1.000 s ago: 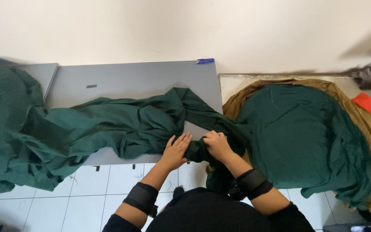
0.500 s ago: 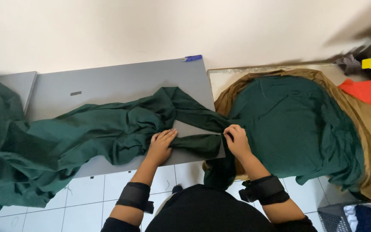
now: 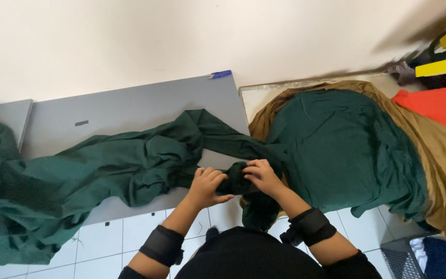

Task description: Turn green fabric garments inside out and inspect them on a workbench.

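A person's left hand and right hand pinch a bunched fold of dark green cloth at the grey table's six-o'clock edge (most trails, unfolded, toward nine o'clock); folding looks barely begun.

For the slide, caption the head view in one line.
Both hands, left hand and right hand, bunch dark green cloth at the grey table edge.

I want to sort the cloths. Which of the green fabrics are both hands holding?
The long dark green cloth across the grey table; left hand and right hand bunch its end. The other green fabric lies untouched on brown cloth.
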